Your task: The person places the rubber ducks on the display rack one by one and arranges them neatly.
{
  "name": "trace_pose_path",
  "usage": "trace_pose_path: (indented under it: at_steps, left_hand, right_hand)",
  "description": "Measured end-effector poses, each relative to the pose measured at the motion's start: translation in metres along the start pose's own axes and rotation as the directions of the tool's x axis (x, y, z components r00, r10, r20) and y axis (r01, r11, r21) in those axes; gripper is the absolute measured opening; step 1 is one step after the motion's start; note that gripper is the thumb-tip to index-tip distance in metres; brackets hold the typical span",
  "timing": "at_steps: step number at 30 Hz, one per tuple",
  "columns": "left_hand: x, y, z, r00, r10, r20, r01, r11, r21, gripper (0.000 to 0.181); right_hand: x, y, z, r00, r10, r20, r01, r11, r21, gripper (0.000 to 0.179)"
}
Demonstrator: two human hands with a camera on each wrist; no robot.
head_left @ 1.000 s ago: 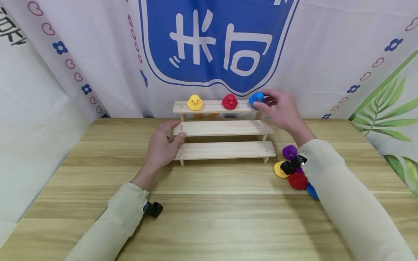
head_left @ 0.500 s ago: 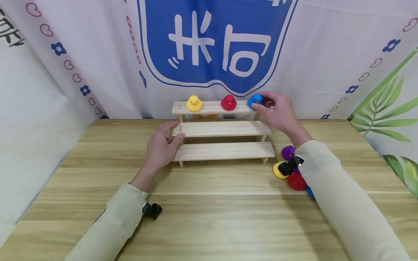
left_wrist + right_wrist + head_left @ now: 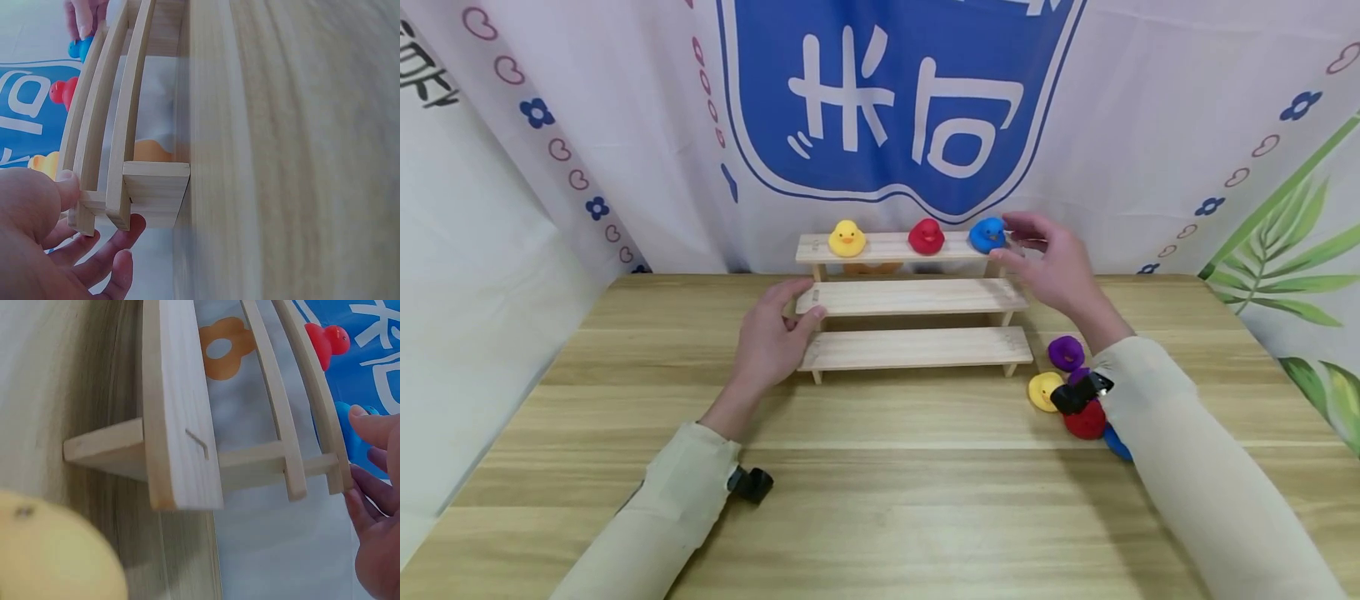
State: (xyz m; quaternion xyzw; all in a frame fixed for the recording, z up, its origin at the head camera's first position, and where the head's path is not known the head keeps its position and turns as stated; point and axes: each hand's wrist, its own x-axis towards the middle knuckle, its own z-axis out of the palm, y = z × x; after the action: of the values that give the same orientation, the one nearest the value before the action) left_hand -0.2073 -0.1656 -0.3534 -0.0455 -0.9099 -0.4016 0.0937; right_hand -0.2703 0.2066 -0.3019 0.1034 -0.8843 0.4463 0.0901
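A three-tier wooden display stand [image 3: 917,297] stands on the table. Along its top tier sit a yellow rubber duck [image 3: 847,239], a red rubber duck [image 3: 927,237] and, at the right end, a blue rubber duck [image 3: 988,236]. My left hand [image 3: 771,333] grips the stand's left end; in the left wrist view its thumb [image 3: 67,190] lies over a tier edge with fingers curled beneath. Beside the blue duck, my right hand [image 3: 1058,265] has its thumb and fingers spread, holding nothing. In the right wrist view its fingertips are close to the top tier's end.
Right of the stand, partly under my right forearm, lies a cluster of ducks: a purple duck [image 3: 1066,353], a yellow duck [image 3: 1045,391], a red duck [image 3: 1084,420] and a blue duck [image 3: 1117,443]. A printed cloth [image 3: 655,167] hangs behind the wooden table [image 3: 880,517].
My right hand has let go of the blue duck and drawn slightly right, fingers parting. The duck stays on the top tier. My left hand keeps its place on the stand.
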Motion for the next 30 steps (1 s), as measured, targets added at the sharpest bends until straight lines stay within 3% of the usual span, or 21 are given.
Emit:
trace_pose_path:
  at_steps: [7, 23, 30]
  left_hand:
    - [0.000, 0.001, 0.000, 1.000, -0.008, 0.001, 0.008, 1.000, -0.001, 0.052]
    - [0.000, -0.001, 0.001, 1.000, -0.007, 0.002, 0.007, 1.000, 0.000, 0.053]
    - [0.000, -0.001, 0.001, 1.000, -0.007, 0.000, 0.007, 1.000, 0.002, 0.052]
  right_hand:
    - [-0.017, 0.009, -0.013, 0.999, -0.018, -0.049, 0.019, 1.000, 0.023, 0.053]
    - [-0.063, 0.044, -0.036, 0.998, 0.060, 0.001, -0.059, 0.994, -0.094, 0.056]
    - [-0.079, 0.056, -0.043, 0.996, 0.083, 0.037, -0.079, 0.992, -0.102, 0.058]
